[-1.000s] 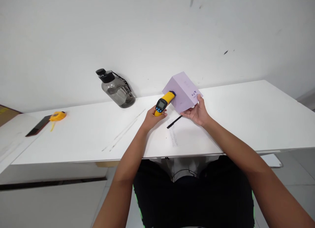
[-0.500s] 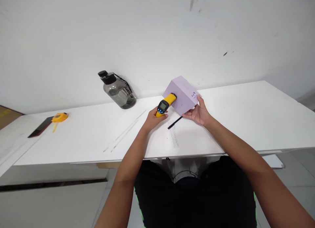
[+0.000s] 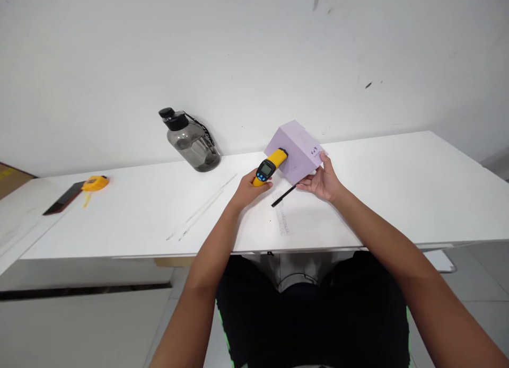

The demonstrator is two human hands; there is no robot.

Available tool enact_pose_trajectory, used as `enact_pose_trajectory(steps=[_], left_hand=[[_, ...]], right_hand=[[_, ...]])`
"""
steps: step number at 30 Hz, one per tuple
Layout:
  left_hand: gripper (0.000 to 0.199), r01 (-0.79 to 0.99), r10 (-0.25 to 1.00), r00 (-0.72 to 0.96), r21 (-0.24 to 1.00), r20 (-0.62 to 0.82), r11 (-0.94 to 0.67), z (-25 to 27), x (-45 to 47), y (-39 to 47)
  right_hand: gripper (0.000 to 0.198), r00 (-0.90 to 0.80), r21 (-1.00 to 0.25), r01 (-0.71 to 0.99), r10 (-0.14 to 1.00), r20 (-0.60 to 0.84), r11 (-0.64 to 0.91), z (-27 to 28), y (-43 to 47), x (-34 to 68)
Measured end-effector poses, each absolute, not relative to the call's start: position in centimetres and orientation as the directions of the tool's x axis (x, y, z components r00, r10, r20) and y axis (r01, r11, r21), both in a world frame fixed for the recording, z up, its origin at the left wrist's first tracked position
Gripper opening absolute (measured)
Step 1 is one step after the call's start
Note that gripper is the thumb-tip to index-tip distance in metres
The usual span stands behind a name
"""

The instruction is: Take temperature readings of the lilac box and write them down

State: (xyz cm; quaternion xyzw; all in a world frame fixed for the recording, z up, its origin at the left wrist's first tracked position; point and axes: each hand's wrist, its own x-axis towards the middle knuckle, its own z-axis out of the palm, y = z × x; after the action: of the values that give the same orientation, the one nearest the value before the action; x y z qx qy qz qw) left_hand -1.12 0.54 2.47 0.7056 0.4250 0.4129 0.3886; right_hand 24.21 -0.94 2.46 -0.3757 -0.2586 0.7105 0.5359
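In the head view, my left hand [image 3: 247,190] is wrapped round the grip of a yellow and black infrared thermometer [image 3: 273,163]. Its small screen and blue buttons face up, and its nose points at the side of a lilac box [image 3: 299,151]; whether the two touch I cannot tell. My right hand [image 3: 323,182] grips the box at its near right corner, thumb on the printed face and fingers underneath, so that the box is tilted. A black pen [image 3: 283,196] lies on the white table [image 3: 397,193], its far end close to my right fingertips.
A grey see-through bottle [image 3: 194,145] with a black lid stands by the wall at the back. Towards the left lie an orange tape measure [image 3: 95,183] and a dark flat case [image 3: 63,199]. Faint writing [image 3: 283,221] marks the tabletop near its front edge.
The camera view has shifted slightly. Both hands keep their hold on the thermometer and the box, with hardly any movement between them.
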Motion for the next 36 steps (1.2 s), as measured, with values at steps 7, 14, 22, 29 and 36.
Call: enact_pose_trajectory(steps=[7,14,22,29,36], left_hand=[[0.037,0.282,0.921,0.288,0.896,0.261,-0.342,2.63,-1.19,0.55],[0.028,0.324,0.935,0.28,0.895,0.219,-0.307,2.54,-1.1,0.43],[0.022,0.375,0.933,0.294,0.874,0.206,-0.311,2.76,-1.07,0.29],[0.024,0.385,0.936,0.299,0.874,0.186,-0.297,2.63,-1.1,0.39],[0.024,0.38,0.937,0.301,0.879,0.177,-0.288,2.49,-1.13,0.45]], right_hand=[[0.069,-0.166,-0.804,-0.536,0.966,-0.199,-0.258,2.4,-0.82,24.61],[0.069,-0.179,-0.813,-0.523,0.965,-0.189,-0.256,2.32,-0.77,24.67],[0.069,-0.185,-0.827,-0.508,0.969,-0.167,-0.239,2.23,-0.75,24.81],[0.072,-0.198,-0.826,-0.497,0.962,-0.19,-0.265,2.24,-0.69,24.92],[0.071,-0.186,-0.839,-0.477,0.963,-0.194,-0.261,2.12,-0.65,24.86]])
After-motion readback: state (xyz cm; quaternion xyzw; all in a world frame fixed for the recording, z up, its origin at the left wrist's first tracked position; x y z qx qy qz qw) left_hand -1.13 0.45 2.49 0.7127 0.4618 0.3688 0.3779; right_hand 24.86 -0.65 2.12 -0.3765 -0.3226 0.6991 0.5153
